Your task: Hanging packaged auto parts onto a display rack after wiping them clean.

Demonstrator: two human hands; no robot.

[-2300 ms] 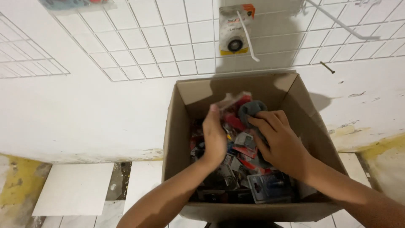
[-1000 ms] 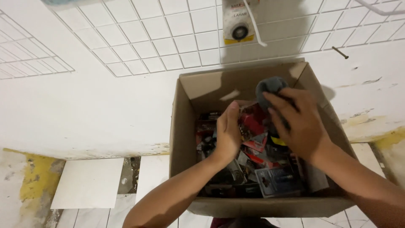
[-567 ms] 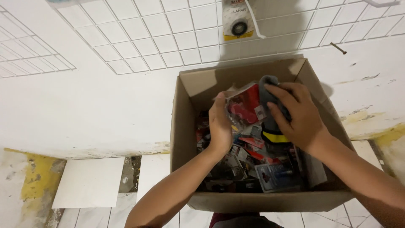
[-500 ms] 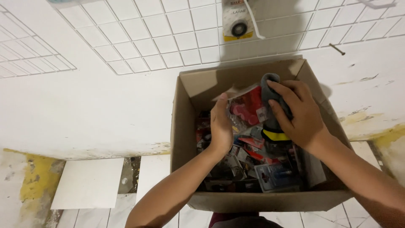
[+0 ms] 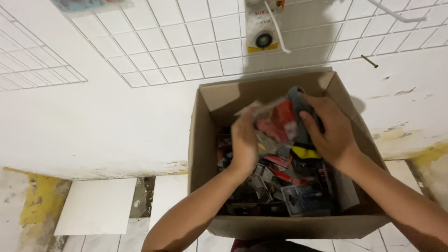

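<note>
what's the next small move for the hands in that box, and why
Probably lift the red packet straight up and clear of the cardboard box. The left hand and the right hand both grip it near the back wall, and it sits above the loose pile of packets, so nothing seems to pin it.

Both forearms are bare up to the frame's edge, with no sleeves showing. The left hand (image 5: 244,145) and right hand (image 5: 332,131) wear no gloves, rings or watch.
</note>
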